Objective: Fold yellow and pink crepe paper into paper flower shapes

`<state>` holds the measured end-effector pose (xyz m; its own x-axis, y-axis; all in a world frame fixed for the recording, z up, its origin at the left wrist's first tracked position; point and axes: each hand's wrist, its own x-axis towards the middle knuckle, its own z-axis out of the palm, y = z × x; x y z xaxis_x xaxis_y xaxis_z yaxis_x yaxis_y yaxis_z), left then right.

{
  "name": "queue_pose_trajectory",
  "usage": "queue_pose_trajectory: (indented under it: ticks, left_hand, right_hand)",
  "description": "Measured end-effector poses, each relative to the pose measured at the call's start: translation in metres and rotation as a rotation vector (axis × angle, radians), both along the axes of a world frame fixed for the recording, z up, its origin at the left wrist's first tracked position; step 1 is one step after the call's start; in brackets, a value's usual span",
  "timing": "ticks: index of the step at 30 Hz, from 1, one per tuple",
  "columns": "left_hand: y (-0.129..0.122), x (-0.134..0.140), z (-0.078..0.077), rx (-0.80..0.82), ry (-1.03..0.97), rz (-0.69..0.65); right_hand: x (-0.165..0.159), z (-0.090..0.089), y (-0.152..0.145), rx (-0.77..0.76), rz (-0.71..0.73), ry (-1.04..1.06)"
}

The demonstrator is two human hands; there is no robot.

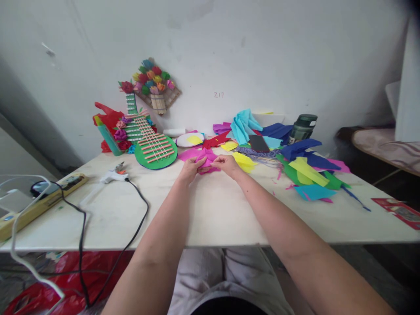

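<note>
Both my hands are at the middle of the white table, close together over bright pink paper (206,154). My left hand (191,169) has its fingers closed on the near left edge of this paper. From the other side, my right hand (229,166) pinches the paper's right edge between thumb and fingers. The paper looks creased and stands up a little between the hands. Just right of my right hand lies a folded yellow sheet (243,162). To the left is a green lute-shaped craft (156,152) with pink sticks and white strings.
A white glue gun (114,174) with a black cord lies left, near a power strip (46,203). Coloured paper, a dark phone (258,143), purple yarn (252,152) and a dark green bottle (302,128) crowd the back right. A paper-flower basket (158,96) leans on the wall.
</note>
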<state>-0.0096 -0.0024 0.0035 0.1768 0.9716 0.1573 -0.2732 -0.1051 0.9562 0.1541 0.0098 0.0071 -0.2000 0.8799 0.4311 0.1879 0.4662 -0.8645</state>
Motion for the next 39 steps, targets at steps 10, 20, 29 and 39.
queue_pose_trajectory:
  ticks: [10,20,29,39]
  left_hand:
    - [0.001,0.001,0.001,-0.041,-0.047,-0.036]
    - [-0.004,0.002,0.003,-0.029,0.020,-0.021]
    - [0.005,-0.001,-0.003,-0.020,-0.008,0.043]
    - [0.004,0.001,-0.002,-0.059,-0.003,0.118]
  right_hand:
    - [0.000,0.000,0.000,0.017,-0.059,-0.068]
    - [-0.003,-0.002,0.000,0.004,-0.037,-0.050]
    - [-0.004,-0.012,0.012,-0.095,-0.005,0.127]
    - [-0.002,-0.006,0.009,-0.142,0.001,0.221]
